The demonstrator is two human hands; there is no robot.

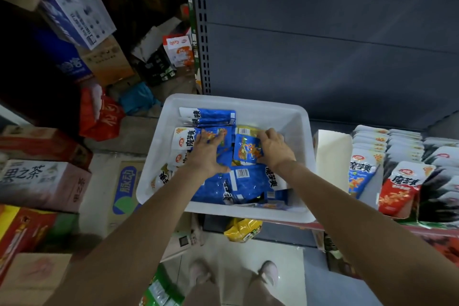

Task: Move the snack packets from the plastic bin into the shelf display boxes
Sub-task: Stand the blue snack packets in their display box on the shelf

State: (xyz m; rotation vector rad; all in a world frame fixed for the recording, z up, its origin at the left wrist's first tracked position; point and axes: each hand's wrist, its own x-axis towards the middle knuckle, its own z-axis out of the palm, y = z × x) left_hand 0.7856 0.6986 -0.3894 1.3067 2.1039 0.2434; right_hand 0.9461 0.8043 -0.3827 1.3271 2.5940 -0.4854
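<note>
Blue snack packets (pixel 244 181) lie loose in the plastic bin (pixel 301 131). Left hand (pixel 207 154) rests flat on them; right hand (pixel 274 148) pinches one. I judge them light, floppy, slippery: grip edges.

**Bare forearms, pale shoes**

Your arms are bare from wrist to elbow: you wear no sleeves, gloves, watch or rings on the left hand (pixel 207 154) or the right hand (pixel 274 148). At 6 o'clock in the view, your two feet show in light pinkish shoes (pixel 269 272) below brownish trouser legs (pixel 258 293).
</note>
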